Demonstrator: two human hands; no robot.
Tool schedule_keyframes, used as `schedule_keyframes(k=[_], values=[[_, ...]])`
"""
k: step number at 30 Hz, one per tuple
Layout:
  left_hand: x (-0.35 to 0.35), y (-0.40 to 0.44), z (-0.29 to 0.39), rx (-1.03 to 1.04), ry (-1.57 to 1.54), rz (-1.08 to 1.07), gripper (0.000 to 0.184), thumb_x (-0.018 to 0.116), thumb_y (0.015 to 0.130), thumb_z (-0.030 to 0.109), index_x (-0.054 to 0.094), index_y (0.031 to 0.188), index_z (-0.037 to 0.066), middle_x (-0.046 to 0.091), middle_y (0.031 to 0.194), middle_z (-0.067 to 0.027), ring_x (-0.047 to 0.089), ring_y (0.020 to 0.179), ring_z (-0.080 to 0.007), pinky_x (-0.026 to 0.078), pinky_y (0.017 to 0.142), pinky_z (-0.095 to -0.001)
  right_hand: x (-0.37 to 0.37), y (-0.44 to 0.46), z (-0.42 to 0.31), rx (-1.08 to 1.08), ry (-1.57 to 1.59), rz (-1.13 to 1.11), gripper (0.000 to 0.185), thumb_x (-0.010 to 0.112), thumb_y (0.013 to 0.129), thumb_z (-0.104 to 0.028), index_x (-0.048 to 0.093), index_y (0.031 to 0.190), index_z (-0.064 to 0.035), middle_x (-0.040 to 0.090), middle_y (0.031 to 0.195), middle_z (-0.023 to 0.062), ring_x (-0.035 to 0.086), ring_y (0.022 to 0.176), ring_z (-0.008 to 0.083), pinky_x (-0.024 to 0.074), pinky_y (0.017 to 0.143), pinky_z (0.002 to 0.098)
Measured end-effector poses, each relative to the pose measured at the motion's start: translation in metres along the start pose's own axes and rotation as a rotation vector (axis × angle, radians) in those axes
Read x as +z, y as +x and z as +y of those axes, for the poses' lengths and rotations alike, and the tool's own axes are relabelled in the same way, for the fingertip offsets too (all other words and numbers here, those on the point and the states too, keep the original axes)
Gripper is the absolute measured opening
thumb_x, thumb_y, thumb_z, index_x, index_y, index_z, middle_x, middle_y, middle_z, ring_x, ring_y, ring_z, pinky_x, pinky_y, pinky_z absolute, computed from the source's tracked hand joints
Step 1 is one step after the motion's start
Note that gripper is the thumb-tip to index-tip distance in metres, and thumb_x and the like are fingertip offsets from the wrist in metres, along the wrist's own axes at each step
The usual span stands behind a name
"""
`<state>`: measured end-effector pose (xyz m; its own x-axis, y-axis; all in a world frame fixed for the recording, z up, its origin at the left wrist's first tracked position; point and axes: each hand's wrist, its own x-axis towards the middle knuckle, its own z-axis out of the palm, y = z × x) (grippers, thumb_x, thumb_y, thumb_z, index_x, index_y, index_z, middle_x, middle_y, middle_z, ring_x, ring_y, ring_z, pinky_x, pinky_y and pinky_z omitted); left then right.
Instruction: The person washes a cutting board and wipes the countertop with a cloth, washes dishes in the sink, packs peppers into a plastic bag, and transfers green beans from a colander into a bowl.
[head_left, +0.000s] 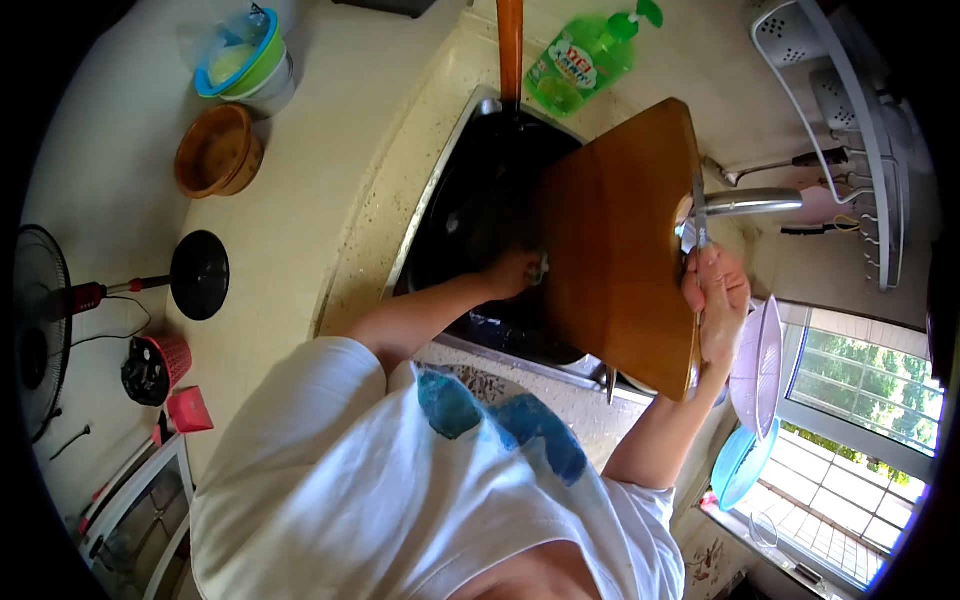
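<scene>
A fan (40, 335) and a red basket (177, 358) with a black bag inside stand near 9 o'clock of a wooden board, 12 being straight ahead of the person, as a brown bowl (213, 155) and stacked basins (245, 70) sit on the pale surface (320, 150) toward 10. A black disc (200, 275) lies at 9 o'clock, well apart from the sink (436, 190). At the sink, the person's left hand (515, 273) is closed around a small, pale item (540, 268), blurred but possibly a cloth or sponge, at 9 o'clock of the board; whether the item touches the wood cannot be told. A brown handle (510, 55) rises at 11 o'clock from the dark basin area, and a green soap bottle (585, 65) stands between 11 and 12. The board (625, 250) is held tilted above the sink's right side, its broad face toward the left hand. The right hand (718, 285), between 3 and 4 o'clock, grips the board's right edge beside a metal strip (699, 215). A faucet (755, 202) shows at 2 o'clock, while a pink colander (757, 370) and a blue basin (745, 465) stand between 4 and 5, near a barred window (860, 380).
</scene>
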<state>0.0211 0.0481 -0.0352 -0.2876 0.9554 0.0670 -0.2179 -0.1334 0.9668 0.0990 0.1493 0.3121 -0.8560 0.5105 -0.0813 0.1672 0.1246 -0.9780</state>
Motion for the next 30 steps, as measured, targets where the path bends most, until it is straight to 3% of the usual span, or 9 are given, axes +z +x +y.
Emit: schedule_keyframes(k=[2,5,11,13,17,21,23,26,30], values=[[-0.002,0.003,0.072,0.214,0.667,0.470,0.027,0.053,0.069,-0.005,0.051,0.095,0.003,0.051,0.092,-0.0078,0.051,0.076,-0.0157,0.043,0.061,-0.0254,-0.001,0.000,0.000,-0.018,-0.023,-0.013,0.026,0.048,0.090,-0.024,0.052,0.073,-0.0055,0.037,0.049,-0.0033,0.028,0.044,0.0033,0.0185,0.043,0.0182],[0.008,0.019,0.159,0.312,0.194,0.690,0.029,0.053,0.067,-0.007,0.050,0.094,0.004,0.050,0.092,-0.0083,0.052,0.083,-0.0192,0.043,0.071,-0.0279,-0.002,0.001,0.001,0.001,0.005,-0.022,0.025,0.048,0.090,-0.023,0.052,0.074,-0.0041,0.039,0.051,-0.0029,0.029,0.045,0.0034,0.0186,0.044,0.0180],[-0.004,0.064,0.244,0.819,0.350,0.873,0.035,0.051,0.069,-0.008,0.050,0.101,0.004,0.047,0.101,-0.0147,0.049,0.094,-0.0292,0.041,0.081,-0.0331,-0.001,0.001,-0.001,-0.016,-0.002,-0.040,0.025,0.049,0.090,-0.023,0.053,0.074,-0.0039,0.039,0.051,-0.0028,0.029,0.045,0.0037,0.0193,0.044,0.0185],[-0.015,0.081,0.208,0.707,0.607,1.004,0.039,0.044,0.074,-0.008,0.046,0.111,0.005,0.047,0.111,-0.0158,0.046,0.104,-0.0310,0.037,0.090,-0.0346,0.001,0.000,-0.003,-0.004,-0.002,-0.022,0.025,0.049,0.090,-0.022,0.053,0.073,-0.0039,0.039,0.051,-0.0029,0.029,0.045,0.0038,0.0191,0.044,0.0184],[-0.028,0.064,0.144,0.414,0.472,0.921,0.037,0.041,0.078,-0.005,0.045,0.114,0.005,0.044,0.118,-0.0190,0.043,0.109,-0.0344,0.036,0.091,-0.0372,-0.001,0.002,-0.003,-0.006,-0.009,-0.020,0.025,0.049,0.090,-0.022,0.053,0.073,-0.0039,0.040,0.051,-0.0028,0.030,0.045,0.0038,0.0189,0.044,0.0182],[-0.031,0.024,0.103,-0.284,0.464,0.498,0.034,0.048,0.081,0.009,0.044,0.115,0.005,0.057,0.098,-0.0214,0.054,0.091,-0.0388,0.045,0.078,-0.0389,0.007,-0.001,0.000,-0.009,0.042,-0.021,0.024,0.048,0.090,-0.020,0.053,0.072,-0.0036,0.041,0.051,-0.0021,0.031,0.046,0.0033,0.0200,0.044,0.0175],[-0.022,-0.003,0.094,-0.416,0.400,0.413,0.037,0.052,0.080,0.015,0.045,0.115,0.006,0.060,0.089,-0.0191,0.059,0.081,-0.0342,0.048,0.070,-0.0368,0.023,-0.004,-0.004,-0.030,0.025,0.005,0.024,0.048,0.089,-0.019,0.053,0.072,-0.0038,0.042,0.050,-0.0022,0.032,0.045,0.0030,0.0204,0.043,0.0171],[-0.007,-0.042,0.126,-0.457,0.099,0.482,0.036,0.054,0.080,0.018,0.046,0.114,0.007,0.060,0.090,-0.0183,0.060,0.082,-0.0250,0.049,0.069,-0.0327,0.040,-0.011,-0.006,-0.049,-0.038,-0.006,0.013,0.052,0.086,-0.013,0.056,0.075,-0.0050,0.046,0.051,-0.0037,0.035,0.044,0.0018,0.0220,0.040,0.0176],[-0.009,-0.064,0.134,-0.406,0.232,0.726,0.027,0.051,0.080,0.011,0.049,0.107,0.006,0.060,0.086,-0.0161,0.060,0.073,-0.0220,0.048,0.054,-0.0322,0.092,-0.025,0.000,-0.145,-0.055,0.021,0.008,0.056,0.081,-0.008,0.055,0.078,-0.0002,0.051,0.055,-0.0020,0.047,0.049,0.0035,0.0361,0.044,0.0188]])
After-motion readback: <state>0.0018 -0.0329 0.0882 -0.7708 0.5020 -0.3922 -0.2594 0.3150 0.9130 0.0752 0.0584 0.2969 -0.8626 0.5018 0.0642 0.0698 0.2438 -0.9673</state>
